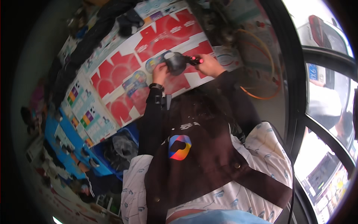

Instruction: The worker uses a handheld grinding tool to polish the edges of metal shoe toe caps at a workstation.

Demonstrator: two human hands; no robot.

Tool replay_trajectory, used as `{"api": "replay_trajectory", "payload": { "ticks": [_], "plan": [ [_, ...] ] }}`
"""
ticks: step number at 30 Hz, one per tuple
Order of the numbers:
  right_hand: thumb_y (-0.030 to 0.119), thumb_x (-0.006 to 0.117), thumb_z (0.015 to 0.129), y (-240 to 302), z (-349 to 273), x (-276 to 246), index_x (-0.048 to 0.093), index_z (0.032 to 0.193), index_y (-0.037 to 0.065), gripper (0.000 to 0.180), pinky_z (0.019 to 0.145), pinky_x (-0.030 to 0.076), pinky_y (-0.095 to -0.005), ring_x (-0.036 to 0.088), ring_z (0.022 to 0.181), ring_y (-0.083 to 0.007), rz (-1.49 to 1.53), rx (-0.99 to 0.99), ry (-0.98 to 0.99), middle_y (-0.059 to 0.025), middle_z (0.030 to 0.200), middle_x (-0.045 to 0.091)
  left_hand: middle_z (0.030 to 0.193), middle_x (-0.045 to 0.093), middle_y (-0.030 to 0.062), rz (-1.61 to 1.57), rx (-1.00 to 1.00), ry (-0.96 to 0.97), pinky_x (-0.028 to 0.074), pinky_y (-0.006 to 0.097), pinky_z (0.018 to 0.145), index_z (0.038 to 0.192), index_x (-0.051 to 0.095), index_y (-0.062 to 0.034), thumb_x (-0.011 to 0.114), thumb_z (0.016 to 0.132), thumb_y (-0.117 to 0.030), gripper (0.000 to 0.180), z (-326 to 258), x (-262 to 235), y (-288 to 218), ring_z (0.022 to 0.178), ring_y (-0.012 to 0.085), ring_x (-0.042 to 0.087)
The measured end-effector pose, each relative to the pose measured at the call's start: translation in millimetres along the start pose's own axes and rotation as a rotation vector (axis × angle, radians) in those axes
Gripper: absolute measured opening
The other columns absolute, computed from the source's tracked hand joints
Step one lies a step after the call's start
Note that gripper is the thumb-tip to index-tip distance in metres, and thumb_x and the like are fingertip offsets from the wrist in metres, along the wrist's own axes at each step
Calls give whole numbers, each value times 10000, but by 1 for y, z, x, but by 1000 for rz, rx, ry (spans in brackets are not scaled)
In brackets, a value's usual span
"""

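Worked at a tabletop [80, 102] faced at the left with white-and-teal print, beside a black window frame [294, 71] on the right. Had across much of that tabletop a red-and-white printed cardboard sheet [115, 74], patterned with angular red panels. Wore a dark brown apron [203, 153] with a bright ring-shaped emblem [172, 151]. Had below the near left edge a blue bin [100, 170] with a dark plastic bag [123, 147], and near the right sleeve a looped orange hose [255, 96].

Brought both hands together over the sheet, toward its near right part, with a dark grey rounded item [176, 64] between. Could not tell its exact kind through the blur. Gripped its left side with the left hand [160, 72], fingers drawn in narrow. Wrapped the right hand [210, 66] around a black pink-tipped handle [192, 60], set against the item's right side; could not tell one joined tool from two separate pieces.

Judged the step in hand as two-handed working of the rounded item, seemingly guided from the handle and steadied from the left. Judged the next move to call for a firm left hold, a controlled turn of the right wrist, and clearance above the colourful round-topped print [136, 83], possibly a loose card. Wore a dark wristband [156, 86] on the left wrist.
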State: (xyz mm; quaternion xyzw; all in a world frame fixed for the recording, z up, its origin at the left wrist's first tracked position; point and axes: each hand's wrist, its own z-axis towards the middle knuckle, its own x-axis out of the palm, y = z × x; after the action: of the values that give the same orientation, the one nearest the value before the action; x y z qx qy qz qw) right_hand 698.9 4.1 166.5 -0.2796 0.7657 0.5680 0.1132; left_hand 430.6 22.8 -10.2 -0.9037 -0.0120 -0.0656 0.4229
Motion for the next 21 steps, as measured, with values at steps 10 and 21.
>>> {"api": "replay_trajectory", "payload": {
  "ticks": [10,21],
  "plan": [
    [325,516,920,-7,0,11,656,941,-12,365,726,501,-454,648,800,-412,-59,37,169,-228,796,660,1075,665,105,15,2,-67,579,347,736,1210,575,2,599,939,-112,295,-14,14,-20,912,198,676],
    [330,490,929,-14,1,10,665,1021,31,358,784,498,-481,634,888,-451,-111,177,30,-248,864,666,1083,652,103,70,-5,-89,577,312,730,1182,583,-4,628,947,-125,268,-17,26,-27,897,187,673]
  ]
}}
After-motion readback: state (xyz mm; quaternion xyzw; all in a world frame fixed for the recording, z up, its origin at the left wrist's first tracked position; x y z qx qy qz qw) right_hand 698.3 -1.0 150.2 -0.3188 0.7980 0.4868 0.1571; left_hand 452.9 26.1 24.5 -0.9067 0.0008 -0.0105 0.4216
